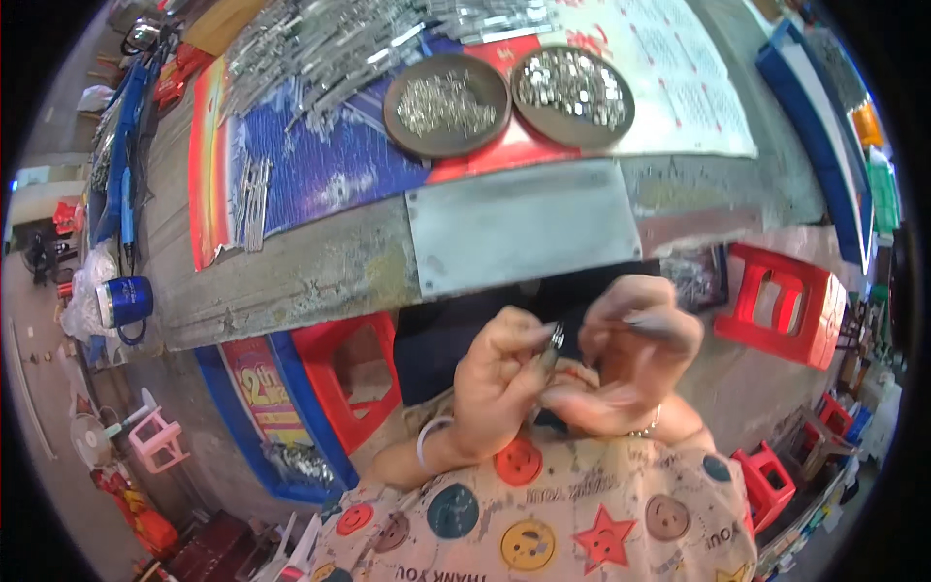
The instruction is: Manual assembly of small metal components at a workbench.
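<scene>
Just in front of my apron, off the table's near edge, my left hand point(497, 380) is closed in a pinch. Between its thumb and forefinger sits a small shiny metal piece point(557, 337); its exact kind is too small to make out. My right hand point(642, 339) is close beside it on the right, blurred, with bent fingers apart from the thumb and nothing visible in them. Beyond the hands, a brown dish point(424, 144) holds many tiny metal parts. Another brown dish point(572, 136) next to it holds shiny squarish metal pieces.
A metal plate point(524, 228) lies at the table's near edge. Metal strips point(335, 58) are heaped at the back, with several more strips point(254, 204) at left. A blue mug point(126, 302) stands far left. Red stools point(781, 306) flank the table.
</scene>
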Motion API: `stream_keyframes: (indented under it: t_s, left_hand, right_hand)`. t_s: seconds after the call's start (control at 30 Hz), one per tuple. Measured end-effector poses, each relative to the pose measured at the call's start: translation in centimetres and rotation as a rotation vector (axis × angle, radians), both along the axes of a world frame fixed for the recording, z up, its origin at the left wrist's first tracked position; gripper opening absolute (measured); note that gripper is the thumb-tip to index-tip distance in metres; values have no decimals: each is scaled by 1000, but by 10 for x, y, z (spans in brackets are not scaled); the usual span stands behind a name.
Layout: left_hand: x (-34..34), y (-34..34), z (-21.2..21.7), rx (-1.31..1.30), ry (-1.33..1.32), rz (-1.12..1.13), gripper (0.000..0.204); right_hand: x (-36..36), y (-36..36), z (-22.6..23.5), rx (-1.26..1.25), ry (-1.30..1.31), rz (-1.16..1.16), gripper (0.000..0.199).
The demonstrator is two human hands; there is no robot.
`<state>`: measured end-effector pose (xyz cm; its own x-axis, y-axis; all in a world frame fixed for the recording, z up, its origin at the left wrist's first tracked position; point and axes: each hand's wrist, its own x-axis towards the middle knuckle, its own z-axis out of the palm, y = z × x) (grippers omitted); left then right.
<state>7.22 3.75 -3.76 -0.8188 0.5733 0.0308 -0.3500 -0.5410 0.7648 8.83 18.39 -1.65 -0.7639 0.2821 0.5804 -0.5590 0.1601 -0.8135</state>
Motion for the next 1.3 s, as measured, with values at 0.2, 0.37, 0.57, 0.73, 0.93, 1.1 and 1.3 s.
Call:
stream_keyframes:
  t_s: [0.2, 0.37, 0.57, 0.73, 0.93, 1.1, 1.3]
  left_hand:
    - [-1, 4, 14, -63, -234, -21, 23]
    - [1, -5, 18, 42, -304, -40, 22]
    - [-25, -3, 20, 35, -307, -83, 21]
    - [-61, -6, 34, -323, 27, -210, 20]
    - [-109, 44, 48, -801, 653, -337, 22]
    - [-134, 76, 40, -945, 1018, -299, 22]
    - [-143, 89, 39, -989, 1170, -314, 22]
  right_hand:
    - [-2, -8, -4, -128, 17, 28, 68]
    - [-5, 3, -7, -70, -60, -46, 70]
    - [-1, 22, -21, -257, -434, -95, 22]
    - [10, 29, -33, 106, -551, 184, 13]
    - [8, 13, -74, 330, -640, 394, 25]
    - [4, 22, -94, 487, -789, 540, 31]
    - [3, 24, -102, 405, -762, 591, 30]
